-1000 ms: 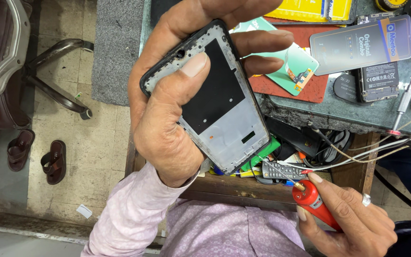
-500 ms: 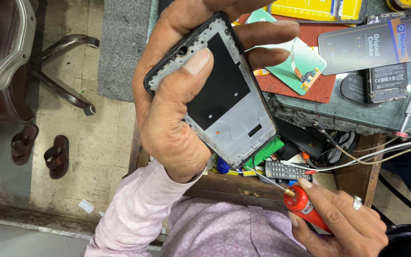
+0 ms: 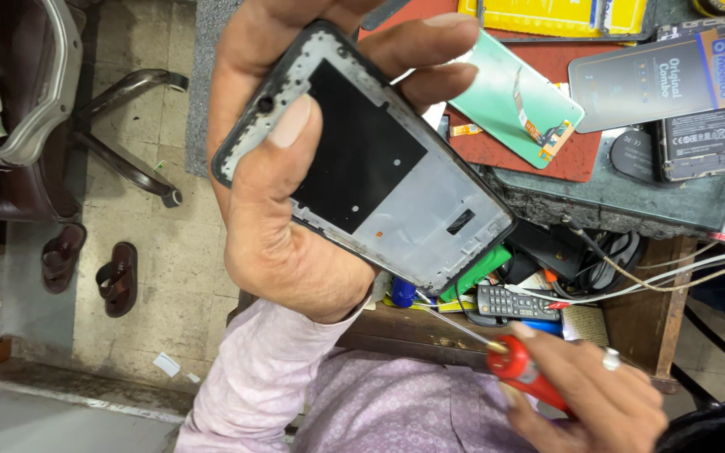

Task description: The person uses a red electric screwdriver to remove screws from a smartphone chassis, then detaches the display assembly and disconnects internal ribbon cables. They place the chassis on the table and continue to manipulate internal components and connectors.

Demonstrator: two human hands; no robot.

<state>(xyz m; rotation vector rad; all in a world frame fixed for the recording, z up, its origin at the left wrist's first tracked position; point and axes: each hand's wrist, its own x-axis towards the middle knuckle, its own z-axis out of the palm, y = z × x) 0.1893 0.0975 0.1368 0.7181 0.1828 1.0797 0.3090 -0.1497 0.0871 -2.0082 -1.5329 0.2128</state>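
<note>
Left hand (image 3: 295,201) was wrapped around a bare phone mid-frame (image 3: 379,176), held up off the bench: thumb pressed on the inner face near the camera-hole corner, fingers curled over the far long edge. Grip was closed and firm, but the frame's lower corner stuck out past the palm, unsupported.

Right hand (image 3: 589,394) was closed on a red-handled screwdriver (image 3: 513,369), index finger laid along the top of the handle. The thin shaft pointed up toward that free lower corner, tip just short of it, not touching.

Beneath the grip: a cluttered shelf with a small black remote (image 3: 518,304) and loose white cables (image 3: 648,277). Beyond the fingers, on the green bench (image 3: 631,201): a red mat (image 3: 513,147), a teal display panel with flex (image 3: 518,101), and a dark battery pack (image 3: 698,143).

Risks as I read them:
- Frame was held at one end only, so prying at the free corner could twist or crack the thin rim.
- Driver tip could slip off the plastic and run toward the left palm.
- If the frame dropped, it would go to the tiled floor (image 3: 153,277), well below the grip.
- Thumb on the dark inner pad could smear or lift adhesive.
</note>
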